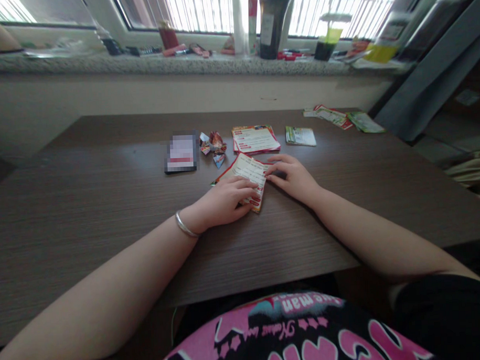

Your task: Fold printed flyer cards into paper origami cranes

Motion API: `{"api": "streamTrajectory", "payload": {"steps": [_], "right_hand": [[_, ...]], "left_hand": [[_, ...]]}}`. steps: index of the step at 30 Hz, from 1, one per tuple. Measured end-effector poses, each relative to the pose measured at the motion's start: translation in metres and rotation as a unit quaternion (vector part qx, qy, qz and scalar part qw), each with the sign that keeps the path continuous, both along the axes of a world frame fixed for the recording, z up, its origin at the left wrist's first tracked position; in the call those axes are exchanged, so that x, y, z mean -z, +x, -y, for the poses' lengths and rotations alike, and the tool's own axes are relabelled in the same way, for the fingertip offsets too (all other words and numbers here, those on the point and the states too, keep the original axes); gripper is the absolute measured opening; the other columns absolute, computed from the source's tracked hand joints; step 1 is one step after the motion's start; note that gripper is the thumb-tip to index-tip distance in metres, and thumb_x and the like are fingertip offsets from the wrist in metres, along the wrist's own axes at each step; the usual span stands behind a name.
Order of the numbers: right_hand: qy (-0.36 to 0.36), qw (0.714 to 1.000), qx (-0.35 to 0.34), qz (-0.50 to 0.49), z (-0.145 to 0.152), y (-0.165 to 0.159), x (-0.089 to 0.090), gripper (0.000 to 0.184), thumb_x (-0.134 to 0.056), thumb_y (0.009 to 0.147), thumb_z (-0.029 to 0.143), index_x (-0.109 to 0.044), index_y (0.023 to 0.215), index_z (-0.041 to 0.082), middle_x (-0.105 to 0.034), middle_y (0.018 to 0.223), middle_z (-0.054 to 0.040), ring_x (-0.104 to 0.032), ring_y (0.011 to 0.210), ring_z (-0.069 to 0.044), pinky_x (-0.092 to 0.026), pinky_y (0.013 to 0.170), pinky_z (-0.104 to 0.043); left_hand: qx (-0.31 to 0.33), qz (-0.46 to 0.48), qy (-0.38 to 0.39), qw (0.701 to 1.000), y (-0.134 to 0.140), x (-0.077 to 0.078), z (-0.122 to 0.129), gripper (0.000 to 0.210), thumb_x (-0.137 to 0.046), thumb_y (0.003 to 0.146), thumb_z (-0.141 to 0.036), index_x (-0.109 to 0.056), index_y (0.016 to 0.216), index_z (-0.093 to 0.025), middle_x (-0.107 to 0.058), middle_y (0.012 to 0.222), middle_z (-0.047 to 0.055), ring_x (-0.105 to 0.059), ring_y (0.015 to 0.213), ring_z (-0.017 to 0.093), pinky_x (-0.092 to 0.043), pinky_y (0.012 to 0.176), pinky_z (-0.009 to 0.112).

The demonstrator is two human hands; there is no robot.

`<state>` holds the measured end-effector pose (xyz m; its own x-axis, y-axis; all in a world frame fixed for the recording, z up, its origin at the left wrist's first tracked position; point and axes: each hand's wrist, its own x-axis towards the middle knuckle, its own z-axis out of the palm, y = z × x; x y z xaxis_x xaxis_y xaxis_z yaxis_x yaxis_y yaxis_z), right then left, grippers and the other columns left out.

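Note:
Printed cards (247, 166), cream with red edging, lie at an angle on the table in front of me. My left hand (230, 198), with a silver bangle at its wrist, rests across their lower left part, fingers stretched out over the print. At the right edge, my right hand (293, 175) has thumb and a finger brought together on a card, while another finger reaches out above. Just behind is a stack of similar cards (256, 139). Folded colourful paper pieces (215, 144) sit to its left.
A phone (181, 153) with a blurred-out screen lies on the left of the table (107, 205). Farther right are a small pile of green-white cards (300, 136) and more spread cards (334, 116). Bottles, a dark cup (273, 26) and small items line the windowsill (141, 65).

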<state>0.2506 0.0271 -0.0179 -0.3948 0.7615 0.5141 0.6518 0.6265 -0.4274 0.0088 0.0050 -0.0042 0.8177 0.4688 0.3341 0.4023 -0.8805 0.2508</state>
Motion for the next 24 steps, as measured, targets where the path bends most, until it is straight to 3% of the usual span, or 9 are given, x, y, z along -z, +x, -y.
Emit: {"api": "streamTrajectory", "payload": {"steps": [3, 9, 16, 24], "right_hand": [[-0.018, 1.000, 0.010, -0.020, -0.0001, -0.0014, -0.0007, 0.008, -0.066, 0.084, 0.023, -0.071, 0.090, 0.022, -0.066, 0.118, -0.0089, -0.061, 0.111, -0.021, -0.047, 0.099, -0.045], [-0.069, 0.996, 0.050, -0.031, 0.0008, -0.0019, -0.0022, 0.007, -0.066, 0.083, 0.024, -0.070, 0.088, 0.022, -0.073, 0.101, -0.0046, -0.067, 0.094, -0.021, -0.051, 0.087, -0.039], [-0.064, 0.995, 0.061, -0.044, -0.0051, 0.0015, 0.0009, 0.007, -0.067, 0.081, 0.025, -0.072, 0.086, 0.022, -0.074, 0.093, -0.0039, -0.064, 0.087, -0.020, -0.050, 0.079, -0.037], [-0.040, 0.995, 0.066, -0.055, -0.0067, 0.0018, 0.0021, 0.007, -0.070, 0.081, 0.026, -0.074, 0.085, 0.022, -0.073, 0.089, -0.0044, -0.063, 0.087, -0.021, -0.051, 0.076, -0.035]], "left_hand": [[0.010, 0.011, -0.017, 1.000, 0.0003, 0.0011, -0.0009, 0.021, -0.061, 0.085, -0.021, -0.070, 0.104, -0.024, -0.065, 0.122, 0.006, -0.049, 0.128, 0.026, -0.040, 0.110, 0.048], [0.018, -0.007, -0.032, 0.999, 0.0003, 0.0019, -0.0018, 0.026, -0.058, 0.088, -0.024, -0.069, 0.112, -0.026, -0.060, 0.132, 0.005, -0.047, 0.130, 0.027, -0.034, 0.114, 0.051], [-0.017, -0.039, -0.025, 0.999, -0.0021, 0.0017, 0.0009, 0.034, -0.060, 0.086, -0.025, -0.066, 0.119, -0.028, -0.059, 0.136, 0.000, -0.017, 0.146, 0.036, -0.023, 0.115, 0.062], [-0.021, -0.095, -0.055, 0.994, -0.0025, -0.0026, -0.0001, 0.035, -0.056, 0.089, -0.029, -0.063, 0.123, -0.036, -0.049, 0.145, 0.001, -0.033, 0.139, 0.036, -0.026, 0.110, 0.064]]}}
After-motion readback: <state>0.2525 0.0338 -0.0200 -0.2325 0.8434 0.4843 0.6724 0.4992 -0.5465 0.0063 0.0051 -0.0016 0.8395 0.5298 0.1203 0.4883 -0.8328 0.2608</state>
